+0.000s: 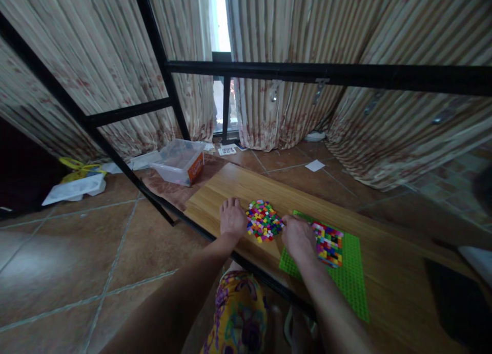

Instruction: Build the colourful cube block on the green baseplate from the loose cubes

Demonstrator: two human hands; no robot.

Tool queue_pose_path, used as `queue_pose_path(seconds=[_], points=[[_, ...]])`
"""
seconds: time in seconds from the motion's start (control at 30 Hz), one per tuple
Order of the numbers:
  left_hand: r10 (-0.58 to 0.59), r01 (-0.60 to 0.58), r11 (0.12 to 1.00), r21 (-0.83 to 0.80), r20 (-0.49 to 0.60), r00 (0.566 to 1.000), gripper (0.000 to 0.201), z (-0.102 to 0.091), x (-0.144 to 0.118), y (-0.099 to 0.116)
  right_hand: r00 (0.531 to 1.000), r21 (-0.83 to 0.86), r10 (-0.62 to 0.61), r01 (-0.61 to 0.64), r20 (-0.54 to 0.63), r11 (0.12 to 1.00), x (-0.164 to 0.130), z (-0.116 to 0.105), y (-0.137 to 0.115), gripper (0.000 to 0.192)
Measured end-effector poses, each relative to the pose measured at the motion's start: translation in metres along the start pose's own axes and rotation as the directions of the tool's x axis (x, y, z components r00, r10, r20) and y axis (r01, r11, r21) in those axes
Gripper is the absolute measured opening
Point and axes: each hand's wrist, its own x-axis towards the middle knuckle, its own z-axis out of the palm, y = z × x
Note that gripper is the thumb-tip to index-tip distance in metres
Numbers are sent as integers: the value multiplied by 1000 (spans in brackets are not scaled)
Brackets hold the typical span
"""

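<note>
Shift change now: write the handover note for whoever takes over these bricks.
Left hand: flat on the wooden table, beside the pile of loose bricks, holding nothing visible.
Right hand: between pile and green baseplate; its grip cannot be made out.
Done: a patch of bricks sits on the baseplate.
Left: most of the baseplate is bare; the pile remains.

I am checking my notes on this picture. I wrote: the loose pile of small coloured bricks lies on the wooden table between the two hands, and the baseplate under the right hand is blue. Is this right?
One detail is wrong: the baseplate is green, not blue, as the head view shows. The rest holds: the loose pile of small coloured bricks lies on the wooden table between the left hand and the right hand.
</note>
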Motion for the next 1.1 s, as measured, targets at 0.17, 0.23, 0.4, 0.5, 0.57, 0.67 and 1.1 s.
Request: queue_pose_path(seconds=[0.17, 0.23, 0.4, 0.5, 0.57, 0.67, 1.1], points=[[-6, 6, 1000, -2, 2, 1000, 31, -1, 0, 1, 998, -36, 8, -5, 59, 999, 4, 5, 2, 27], [-6, 6, 1000, 1, 1, 1000, 32, -1, 0, 2, 999, -13, -13, 14, 48, 1000, 5, 7, 3, 27], [-2, 2, 1000, 8, 19, 1000, 32, 0, 0, 1, 999, 61, -18, 20, -35, 998, 2, 5, 2, 26], [2, -2, 1000, 7, 4, 1000, 31, 0, 0, 0, 989, 165, -22, 47, -148, 985, -3, -4, 6, 29], [6, -6, 1000, 3, -7, 1000, 30, 1, 0, 0, 971, 276, 5, 62, -239, 959, -8, -12, 15, 30], [12, -12, 1000, 3, -18, 1000, 29, 1, 0, 0, 945, 444, 114, 37, -307, 895, -16, -24, 41, 32], [35, -33, 999, 41, -48, 998, 30, 1, 1, -1, 919, 587, 338, -162, -203, 793, -30, -25, 108, 32]])
